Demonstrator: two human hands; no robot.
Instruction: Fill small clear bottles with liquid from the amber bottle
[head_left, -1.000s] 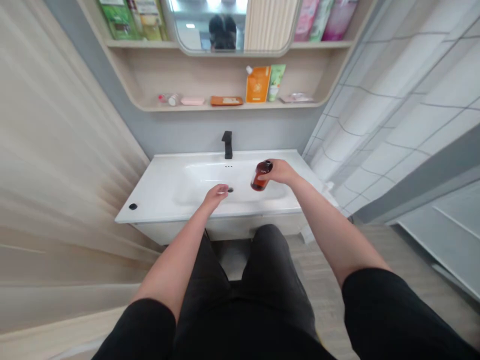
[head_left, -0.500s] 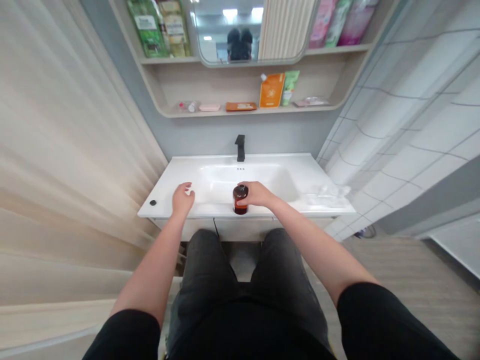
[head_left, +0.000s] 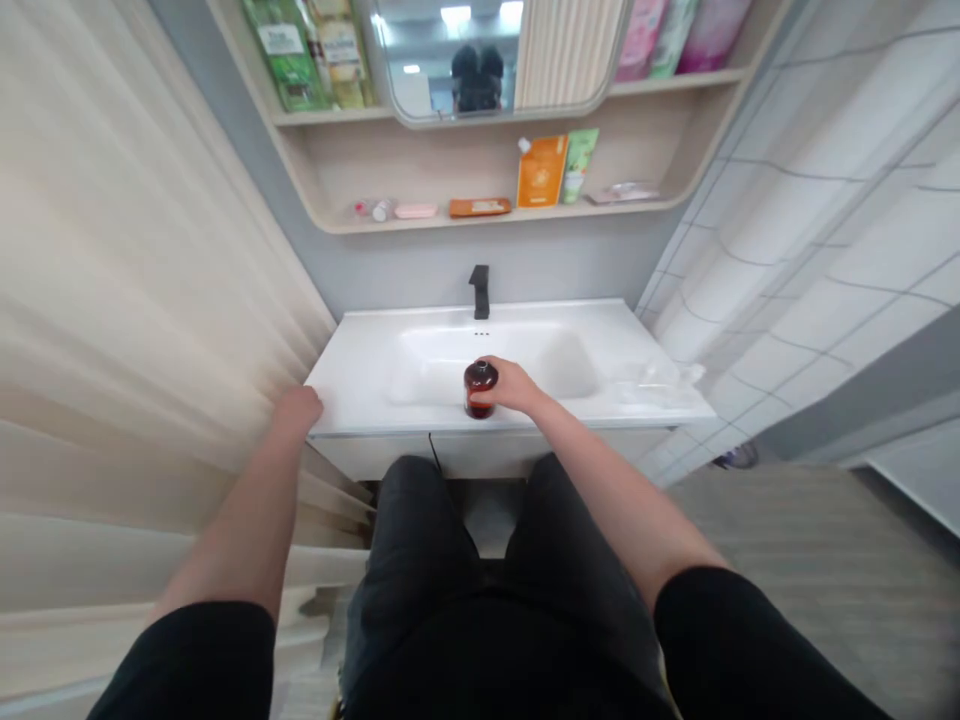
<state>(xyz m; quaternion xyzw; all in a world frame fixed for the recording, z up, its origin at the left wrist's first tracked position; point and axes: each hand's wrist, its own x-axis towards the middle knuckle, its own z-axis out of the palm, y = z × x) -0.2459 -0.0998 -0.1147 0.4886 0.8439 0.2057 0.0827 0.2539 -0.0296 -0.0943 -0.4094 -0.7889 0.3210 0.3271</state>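
The right hand (head_left: 514, 385) has its fingers wrapped round a glossy, round-shouldered brown bottle (head_left: 477, 377), upright at the front rim of the smooth white sink (head_left: 570, 370). The left hand (head_left: 298, 408) is at the left end of the counter (head_left: 358, 360); what its fingers hold, I cannot tell. Print on the flat orange pouch (head_left: 541, 172) above is too blurred to read.
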